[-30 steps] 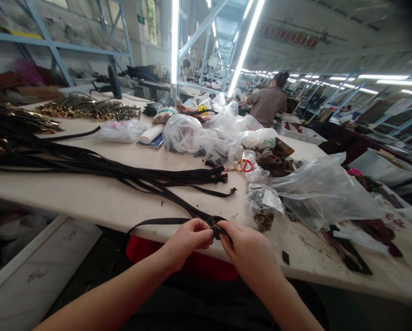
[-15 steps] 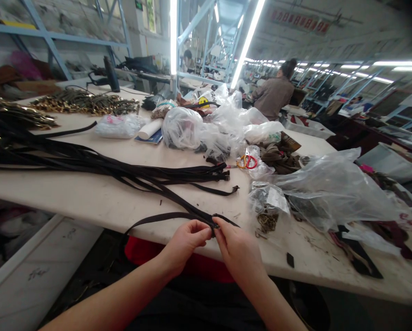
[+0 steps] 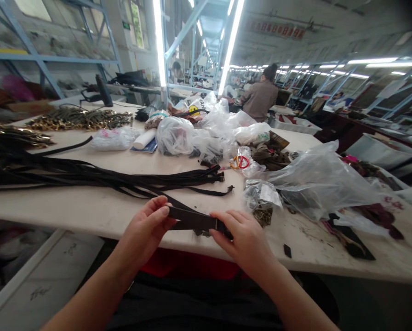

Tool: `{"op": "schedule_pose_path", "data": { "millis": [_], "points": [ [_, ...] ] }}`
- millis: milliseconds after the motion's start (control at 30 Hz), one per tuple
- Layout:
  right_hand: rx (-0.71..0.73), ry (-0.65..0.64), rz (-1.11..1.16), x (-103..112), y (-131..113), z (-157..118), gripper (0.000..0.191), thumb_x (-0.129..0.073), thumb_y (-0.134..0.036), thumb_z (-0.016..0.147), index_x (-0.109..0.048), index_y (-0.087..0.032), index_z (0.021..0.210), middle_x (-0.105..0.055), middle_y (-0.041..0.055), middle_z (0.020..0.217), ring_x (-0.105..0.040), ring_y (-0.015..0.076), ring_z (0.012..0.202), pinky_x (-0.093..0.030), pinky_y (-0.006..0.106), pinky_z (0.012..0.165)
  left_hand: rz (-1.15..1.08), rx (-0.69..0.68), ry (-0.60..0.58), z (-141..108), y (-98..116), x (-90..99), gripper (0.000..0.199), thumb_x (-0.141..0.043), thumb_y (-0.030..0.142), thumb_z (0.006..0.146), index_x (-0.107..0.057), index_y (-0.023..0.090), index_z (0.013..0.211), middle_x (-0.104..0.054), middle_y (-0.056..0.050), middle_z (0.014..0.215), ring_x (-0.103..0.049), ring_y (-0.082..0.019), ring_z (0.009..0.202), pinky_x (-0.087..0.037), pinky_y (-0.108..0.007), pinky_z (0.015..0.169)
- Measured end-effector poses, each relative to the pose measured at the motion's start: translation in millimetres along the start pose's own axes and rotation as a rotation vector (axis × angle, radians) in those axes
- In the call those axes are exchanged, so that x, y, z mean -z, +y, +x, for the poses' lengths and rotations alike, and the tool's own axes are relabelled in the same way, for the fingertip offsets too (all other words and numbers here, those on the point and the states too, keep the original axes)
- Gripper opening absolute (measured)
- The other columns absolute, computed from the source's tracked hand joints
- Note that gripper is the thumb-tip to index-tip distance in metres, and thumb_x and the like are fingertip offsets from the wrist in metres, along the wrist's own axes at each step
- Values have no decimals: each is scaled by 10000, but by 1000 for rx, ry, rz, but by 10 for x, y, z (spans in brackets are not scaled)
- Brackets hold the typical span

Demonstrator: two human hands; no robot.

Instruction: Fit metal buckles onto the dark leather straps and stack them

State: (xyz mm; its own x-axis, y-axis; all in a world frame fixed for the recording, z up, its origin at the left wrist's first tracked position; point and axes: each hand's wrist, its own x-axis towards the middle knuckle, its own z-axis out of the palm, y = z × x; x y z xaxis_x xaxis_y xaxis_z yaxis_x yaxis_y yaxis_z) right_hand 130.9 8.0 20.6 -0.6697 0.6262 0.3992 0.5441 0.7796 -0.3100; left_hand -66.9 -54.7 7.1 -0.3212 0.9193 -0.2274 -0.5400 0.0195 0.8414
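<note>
A black strap [image 3: 192, 218] stretches between my two hands above the table's front edge. My left hand [image 3: 151, 223] pinches it between thumb and fingers at the left. At its right end, my right hand [image 3: 242, 234] is closed on the strap beside a small metal buckle or slider [image 3: 216, 224]. Part of the strap's end is hidden by the right fingers. Behind my hands lies a bundle of long black straps [image 3: 99, 174], running off to the left, with small buckles [image 3: 221, 176] at the right ends.
Red-and-yellow-handled scissors [image 3: 239, 161] lie past the strap ends. Clear plastic bags [image 3: 326, 184] cover the table's right side, with a small bag of brass-coloured hardware [image 3: 263, 217] near. Metal-tipped pieces [image 3: 82, 118] are heaped at the back left. A person [image 3: 261, 96] stands farther off.
My hands have moved apart, the left one going left and up along the strap, so a flat length now shows between them. The view has shifted slightly.
</note>
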Motion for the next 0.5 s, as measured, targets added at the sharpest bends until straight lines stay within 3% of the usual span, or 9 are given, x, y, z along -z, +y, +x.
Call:
{"op": "schedule_pose_path", "data": {
  "millis": [100, 167, 233, 400, 500],
  "points": [
    [23, -5, 66, -35, -100, -30, 253, -561, -259, 805, -573, -174, 1043, -653, 66, 895, -593, 210, 802, -447, 339, 716, 190, -7, -250, -143, -110, -138, 271, -625, 373, 698, -579, 172, 874, -591, -26, 794, -548, -167, 776, -451, -253, 658],
    [38, 2, 109, -49, -138, -82, 333, -595, -285, 782, -543, -172, 1091, -657, 59, 850, -597, 204, 776, -459, 347, 719, 427, -54, -284, -201, -141, -247, 230, -601, 380, 724, -578, 156, 769, -559, -7, 689, -513, -140, 677, -410, -235, 611],
    [65, 11, 167, -29, -139, -148, 418, -632, -323, 748, -516, -175, 1122, -655, 53, 836, -595, 201, 785, -472, 352, 730, 524, -67, -262, -223, -121, -316, 239, -573, 385, 749, -537, 158, 687, -512, 21, 573, -468, -114, 568, -377, -230, 572],
    [245, 18, 176, 112, -96, -245, 309, -502, -179, 835, -519, -221, 1141, -607, 70, 1094, -556, 185, 1009, -476, 341, 848, 269, 66, -300, -195, -73, -274, 269, -548, 405, 772, -503, 154, 685, -531, 17, 573, -479, -100, 533, -381, -217, 544],
    [355, 54, 125, 168, -83, -222, 316, -477, -170, 846, -529, -226, 1153, -602, 78, 1124, -571, 184, 1009, -486, 324, 851, 110, 169, -291, -176, -118, -226, 239, -594, 373, 753, -501, 156, 719, -541, 19, 611, -491, -88, 540, -373, -195, 515]
  ]
}}
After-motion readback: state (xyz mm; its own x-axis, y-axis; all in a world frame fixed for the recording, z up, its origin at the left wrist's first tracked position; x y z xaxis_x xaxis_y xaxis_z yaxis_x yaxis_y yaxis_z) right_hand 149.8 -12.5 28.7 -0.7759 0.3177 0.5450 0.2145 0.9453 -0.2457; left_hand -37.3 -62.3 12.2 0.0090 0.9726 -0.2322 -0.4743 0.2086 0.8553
